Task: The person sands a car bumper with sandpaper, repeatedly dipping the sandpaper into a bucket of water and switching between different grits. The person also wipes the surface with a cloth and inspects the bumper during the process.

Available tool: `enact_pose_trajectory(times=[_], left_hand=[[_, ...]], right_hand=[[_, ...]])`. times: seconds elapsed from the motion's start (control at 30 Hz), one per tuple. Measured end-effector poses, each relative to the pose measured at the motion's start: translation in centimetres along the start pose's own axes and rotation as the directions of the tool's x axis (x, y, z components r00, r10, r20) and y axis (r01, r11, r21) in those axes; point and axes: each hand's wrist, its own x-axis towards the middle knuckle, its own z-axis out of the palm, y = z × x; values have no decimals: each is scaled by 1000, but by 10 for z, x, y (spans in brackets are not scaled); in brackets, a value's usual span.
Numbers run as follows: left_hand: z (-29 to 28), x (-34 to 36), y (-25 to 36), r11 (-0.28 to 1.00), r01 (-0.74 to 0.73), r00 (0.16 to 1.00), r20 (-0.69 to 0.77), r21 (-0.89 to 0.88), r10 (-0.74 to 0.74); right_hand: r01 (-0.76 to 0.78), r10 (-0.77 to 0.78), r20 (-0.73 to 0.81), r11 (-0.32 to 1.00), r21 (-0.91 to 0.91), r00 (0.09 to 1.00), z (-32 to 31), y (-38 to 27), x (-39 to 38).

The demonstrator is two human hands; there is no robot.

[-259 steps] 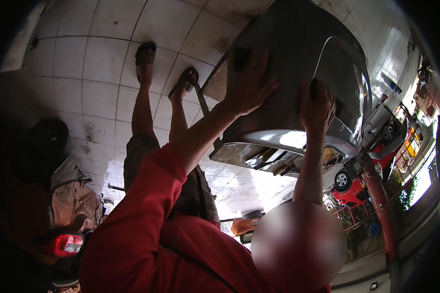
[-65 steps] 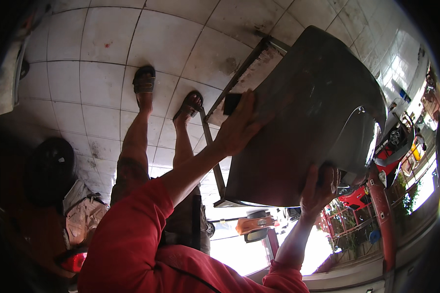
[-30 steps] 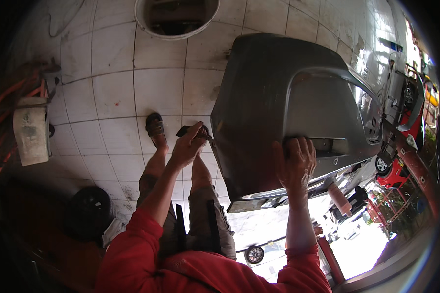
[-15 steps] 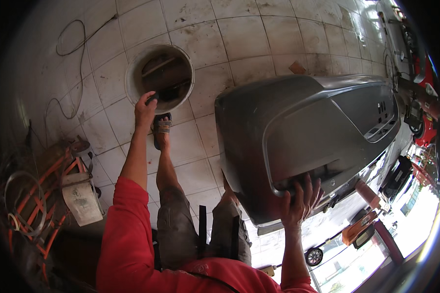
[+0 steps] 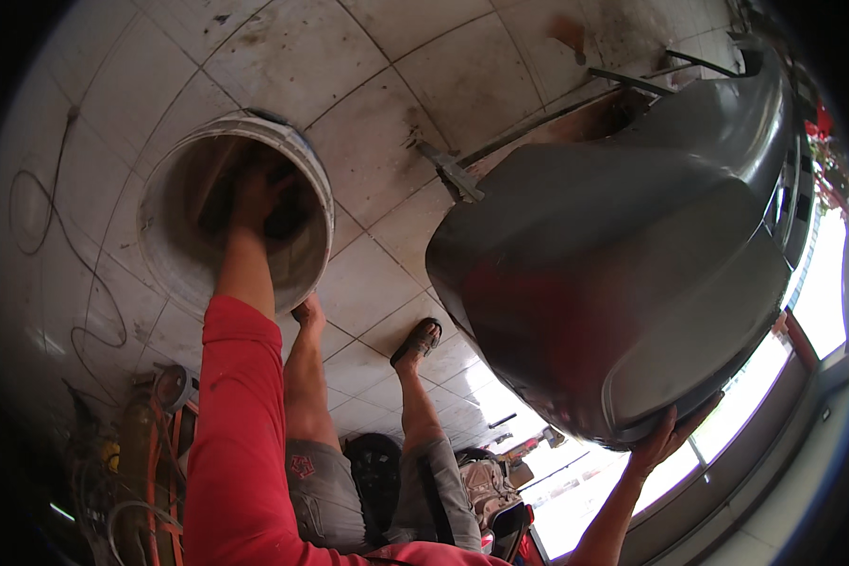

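My left hand is deep inside a whitish round bucket. Its fingers blur into the dark interior, so their grip and anything in them cannot be made out. A dark, murky mass fills the bucket's bottom. To the right stands a large dark grey moulded panel, apparently a car bumper, with a smooth, reflective surface. At the bumper's near right edge lies my right hand, touching it with its fingers stretched out and thumb apart.
A stand with a metal bracket shows behind the bumper. Thin cable loops over the tiled floor at left. Near lower left stands an orange-framed rack with hoses. Bright daylight enters at right.
My left hand, which held a small dark thing over the bucket's rim, has gone down inside it. My right hand has shifted along the bumper's edge. The view has turned and come nearer the bucket.
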Motion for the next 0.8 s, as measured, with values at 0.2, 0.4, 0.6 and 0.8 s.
enact_pose_trajectory(times=[0.2, 0.4, 0.6, 0.8], left_hand=[[-6, -6, -59, 959, 58, 996, -52, -277, -75], [-16, -76, 39, -27, 137, 987, 139, -990, -80], [-1, -242, 404, 301, 177, 939, 252, -937, 232], [153, -363, 600, 605, -783, 508, 416, -142, 755]], right_hand=[[92, -97, 75, 993, 66, 992, 20, -2, -2], [149, -145, 60, 987, -59, 988, 10, -21, 5], [131, -131, 0, 991, -34, 991, 1, -29, 4], [109, -108, -18, 989, 95, 994, 26, -23, 1]])
